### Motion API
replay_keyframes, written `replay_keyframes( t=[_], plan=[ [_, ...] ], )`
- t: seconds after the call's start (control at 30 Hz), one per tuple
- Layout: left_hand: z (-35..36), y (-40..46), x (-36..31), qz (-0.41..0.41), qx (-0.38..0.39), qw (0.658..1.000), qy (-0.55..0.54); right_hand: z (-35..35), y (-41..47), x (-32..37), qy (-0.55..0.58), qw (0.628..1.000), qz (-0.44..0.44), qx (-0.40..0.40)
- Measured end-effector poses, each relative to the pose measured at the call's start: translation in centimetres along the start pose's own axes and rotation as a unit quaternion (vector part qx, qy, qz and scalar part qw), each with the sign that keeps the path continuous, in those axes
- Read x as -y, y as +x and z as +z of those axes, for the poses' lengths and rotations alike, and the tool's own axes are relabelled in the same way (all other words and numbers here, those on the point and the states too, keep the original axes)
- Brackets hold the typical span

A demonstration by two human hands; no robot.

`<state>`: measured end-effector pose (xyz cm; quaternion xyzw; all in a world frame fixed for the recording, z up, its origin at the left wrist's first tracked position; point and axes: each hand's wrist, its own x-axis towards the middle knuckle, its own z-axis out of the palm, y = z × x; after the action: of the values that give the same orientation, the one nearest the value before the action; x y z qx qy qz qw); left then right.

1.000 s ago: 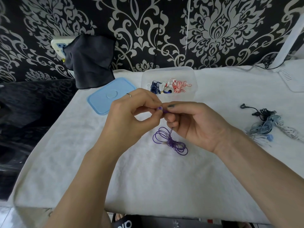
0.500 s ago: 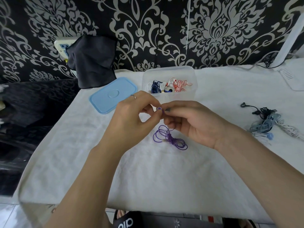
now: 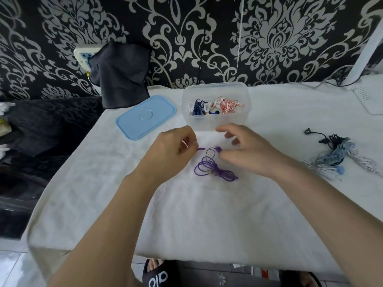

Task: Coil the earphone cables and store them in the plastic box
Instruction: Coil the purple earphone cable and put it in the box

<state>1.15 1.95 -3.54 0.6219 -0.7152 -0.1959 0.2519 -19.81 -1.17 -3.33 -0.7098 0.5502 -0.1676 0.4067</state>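
A purple earphone cable (image 3: 213,169) lies partly coiled on the white cloth, its loops bunched in a knot. My left hand (image 3: 173,151) pinches one loose end of it at the fingertips. My right hand (image 3: 243,151) hovers just right of a purple earbud (image 3: 218,149), fingers spread and holding nothing. Behind the hands stands the clear plastic box (image 3: 215,121), holding coiled blue, white and red-striped earphones (image 3: 215,106). A tangle of black, grey-blue and white earphones (image 3: 339,156) lies at the right.
The box's light blue lid (image 3: 145,117) lies flat to the left of the box. A dark cloth (image 3: 120,75) hangs over a wall socket at the back left. The table's left edge drops off beside a dark surface. A white appliance (image 3: 371,96) sits at the far right.
My hands have parted: the right hand let go of the purple cable and opened, while the left hand keeps its end. The earbud now shows between them.
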Motion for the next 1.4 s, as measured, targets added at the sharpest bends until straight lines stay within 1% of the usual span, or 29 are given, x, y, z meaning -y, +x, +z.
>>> replay_keyframes(
  t=[0.03, 0.1, 0.17, 0.23, 0.3, 0.33, 0.4, 0.43, 0.53, 0.6, 0.7, 0.77, 0.83, 0.87, 0.93, 0.97, 1.07, 1.17, 1.2, 1.23, 1.3, 1.33, 1.4],
  plan=[
    [0.1, 0.0, 0.1, -0.004, 0.005, 1.0, 0.003, 0.0, -0.1, 0.0, -0.013, 0.999, 0.013, 0.042],
    [0.4, 0.0, 0.4, -0.007, 0.023, 1.0, 0.007, 0.2, -0.4, 0.5, -0.01, 0.996, 0.016, 0.089],
    [0.7, -0.1, 0.8, -0.011, 0.04, 0.999, 0.007, 0.6, -0.7, 0.9, -0.013, 0.993, -0.005, 0.115],
    [0.8, -0.1, 1.2, -0.017, 0.045, 0.999, 0.01, 1.3, -1.0, 0.9, -0.076, 0.988, -0.035, 0.13],
    [0.7, -0.1, 1.5, -0.025, 0.054, 0.998, 0.016, 2.2, -1.1, 0.4, -0.14, 0.981, -0.066, 0.112],
    [0.5, -0.1, 1.6, -0.035, 0.065, 0.997, 0.017, 2.6, -1.1, 0.1, -0.158, 0.98, -0.08, 0.086],
    [0.1, -0.2, 1.7, -0.06, 0.084, 0.995, 0.01, 3.2, -1.1, -0.1, -0.172, 0.979, -0.102, 0.033],
    [-0.1, -0.3, 1.7, -0.072, 0.088, 0.993, 0.003, 3.5, -1.0, -0.1, -0.175, 0.978, -0.111, 0.02],
    [-0.4, -0.6, 1.6, -0.092, 0.098, 0.991, -0.022, 4.0, -0.6, -0.1, -0.203, 0.971, -0.126, 0.009],
    [-0.6, -0.6, 1.5, -0.112, 0.123, 0.985, -0.042, 4.1, -0.3, -0.1, -0.215, 0.968, -0.133, 0.0],
    [-0.8, -0.4, 1.5, -0.149, 0.16, 0.973, -0.08, 4.2, 0.0, 0.1, -0.196, 0.968, -0.156, -0.014],
    [-0.7, -0.2, 1.5, -0.146, 0.16, 0.974, -0.065, 4.2, 0.1, 0.0, -0.195, 0.965, -0.171, -0.027],
    [-0.7, 0.1, 1.5, -0.135, 0.138, 0.981, -0.037, 4.3, 0.3, -0.3, -0.17, 0.97, -0.172, -0.038],
    [-0.7, 0.3, 1.5, -0.128, 0.12, 0.984, -0.025, 4.3, 0.4, -0.3, -0.138, 0.976, -0.161, -0.043],
    [-0.7, 0.8, 1.4, -0.113, 0.072, 0.991, -0.022, 3.9, 0.5, 0.0, -0.041, 0.99, -0.117, -0.066],
    [-0.7, 1.2, 1.1, -0.108, 0.044, 0.992, -0.039, 3.4, 0.6, 0.5, 0.017, 0.992, -0.094, -0.083],
    [-0.5, 2.5, -0.1, -0.094, -0.051, 0.988, -0.114, 1.3, 0.7, 2.7, 0.176, 0.973, -0.071, -0.13],
    [-0.5, 4.1, -1.2, -0.063, -0.157, 0.981, -0.094, -1.6, 1.3, 5.4, 0.259, 0.946, -0.082, -0.174],
    [-0.5, 4.6, -1.4, -0.054, -0.176, 0.98, -0.078, -2.4, 2.0, 6.2, 0.257, 0.943, -0.091, -0.19],
    [-0.4, 4.9, -1.5, -0.048, -0.184, 0.98, -0.064, -2.9, 2.9, 6.8, 0.228, 0.946, -0.098, -0.207],
    [-0.1, 5.5, -1.2, -0.041, -0.184, 0.981, -0.052, -3.5, 5.5, 7.8, 0.12, 0.96, -0.095, -0.236],
    [-0.1, 5.8, -0.9, -0.044, -0.183, 0.981, -0.052, -3.4, 7.0, 7.9, 0.071, 0.966, -0.082, -0.236],
    [-0.2, 6.6, -0.4, -0.069, -0.174, 0.981, -0.057, -3.0, 9.9, 7.8, 0.004, 0.978, -0.04, -0.203]
  ],
)
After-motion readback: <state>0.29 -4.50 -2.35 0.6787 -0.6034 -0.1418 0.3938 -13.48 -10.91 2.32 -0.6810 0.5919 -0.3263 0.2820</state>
